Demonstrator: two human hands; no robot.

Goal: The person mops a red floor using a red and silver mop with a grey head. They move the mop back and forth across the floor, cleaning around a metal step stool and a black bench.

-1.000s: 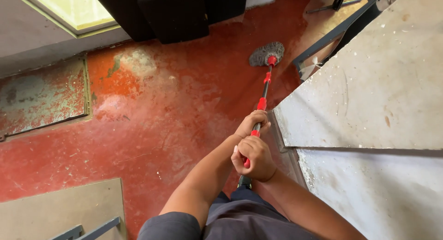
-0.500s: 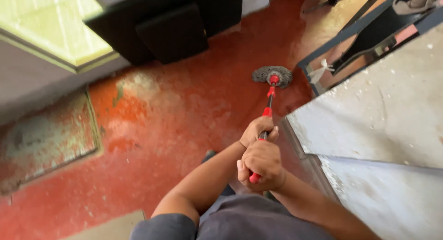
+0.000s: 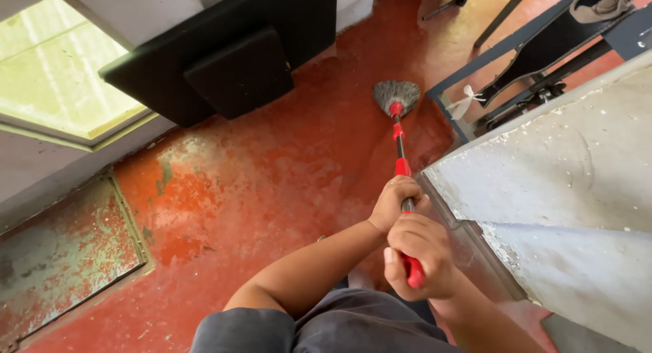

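Observation:
A mop with a red and black handle [image 3: 401,164] reaches away from me across the red painted floor [image 3: 285,170]. Its grey stringy head [image 3: 397,95] rests on the floor near the corner of a dark metal frame. My left hand [image 3: 396,201] is wrapped around the handle farther down the shaft. Closer to my body, my right hand [image 3: 422,255] grips the red end of the handle. Both forearms and my grey shorts fill the bottom of the view.
Black padded panels [image 3: 231,61] lean against the wall at the upper left, beside a bright window [image 3: 61,75]. A grey concrete slab [image 3: 564,190] rises close on the right. A dark metal frame [image 3: 536,47] with a cloth stands at the top right. A worn floor hatch [image 3: 61,258] lies left.
The view has swung left and up, bringing the black panels and window further into sight. Both hands keep their grip, and the mop head has shifted slightly on the floor near the frame.

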